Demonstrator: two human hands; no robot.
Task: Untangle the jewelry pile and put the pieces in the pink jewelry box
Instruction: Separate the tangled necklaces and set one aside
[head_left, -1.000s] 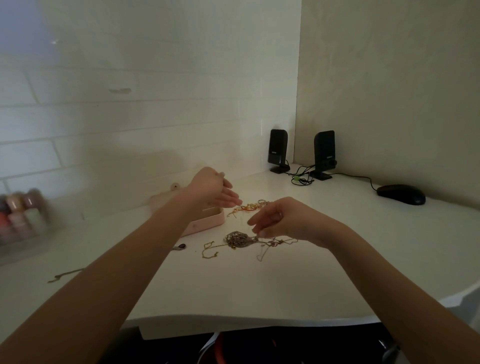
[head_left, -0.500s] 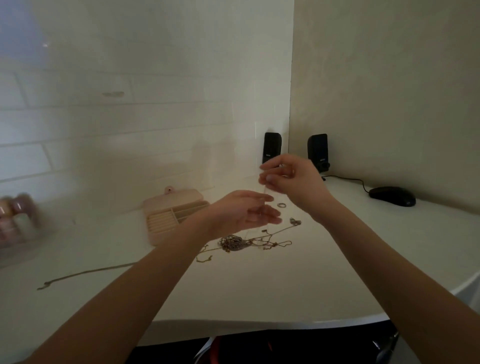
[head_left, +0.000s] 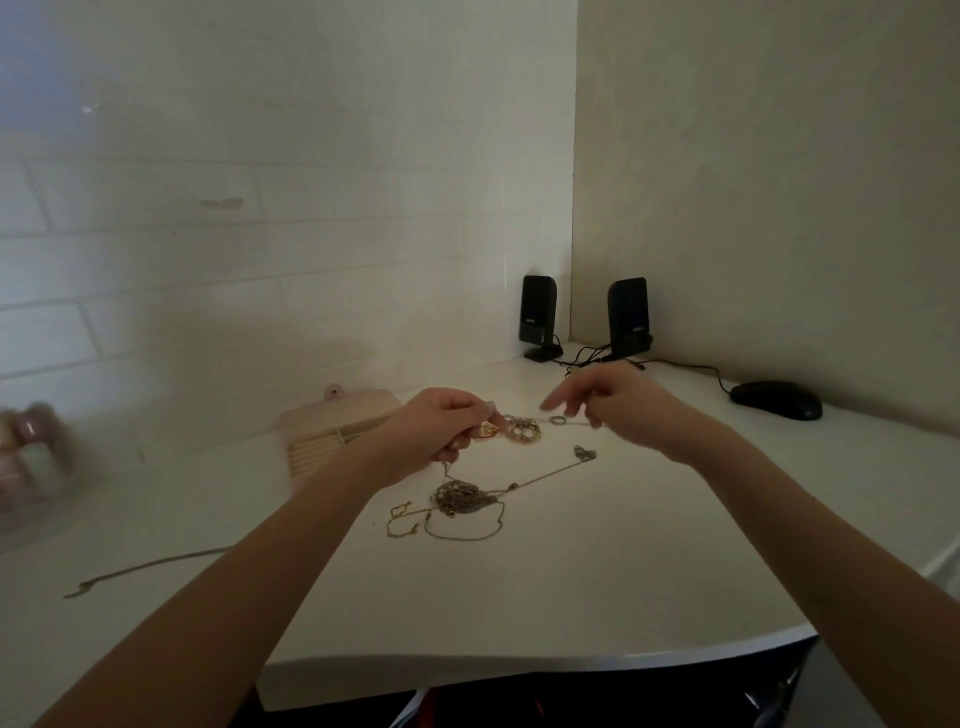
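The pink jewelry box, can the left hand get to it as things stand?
Probably yes. The pink jewelry box lies open right beside the left hand, with nothing between them, though that hand pinches a gold piece it would carry along.

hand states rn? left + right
Left hand: closed, grip on a gold ornate jewelry piece.
Right hand: seems to pinch a thin chain carrying a ring; hard to confirm.

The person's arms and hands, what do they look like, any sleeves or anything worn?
Both forearms are bare, with no sleeves in view. The left hand and right hand wear no gloves; no watch or bracelet shows at either wrist. Rings or nail polish can't be told.
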